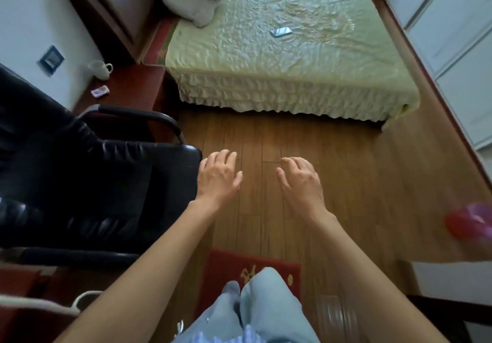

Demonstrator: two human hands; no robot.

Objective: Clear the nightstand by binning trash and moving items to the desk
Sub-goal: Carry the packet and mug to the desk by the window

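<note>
My left hand (218, 176) and right hand (299, 180) hang empty over the wood floor (346, 169) at mid-frame, fingers loosely spread. At upper left, the nightstand (138, 84) holds a white mug (99, 69) and a small packet (100, 91), apart from each other.

counting what's showing here: two bare hands, left hand (217, 176) and right hand (300, 180), both holding nothing. one white mug (99, 69) and one small packet (100, 91) sitting on the nightstand (133, 87). one phone (281, 31) lying on one bed (279, 57). one black chair (87, 172), one red rug (226, 270).
</note>
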